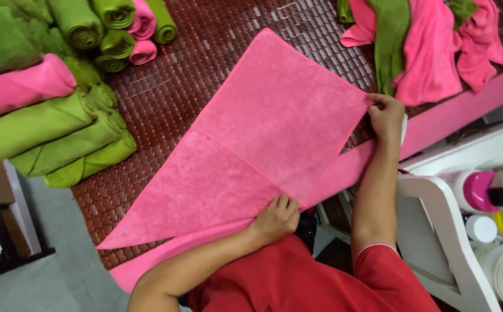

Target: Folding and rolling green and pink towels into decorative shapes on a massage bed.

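A pink towel (263, 133) lies spread flat on a dark red-brown woven mat (170, 86), part of it folded over so a diagonal edge crosses it. My left hand (276, 218) presses on the towel's near edge with its fingers curled on the fabric. My right hand (385, 115) pinches the towel's right corner at the mat's edge. Both arms come out of red short sleeves at the bottom of the view.
Rolled green and pink towels (49, 110) are stacked at the left. A loose heap of pink and green towels (425, 46) lies at the top right. A white shelf (436, 219) with bottles and jars (494, 202) stands at the right. Grey floor lies at the lower left.
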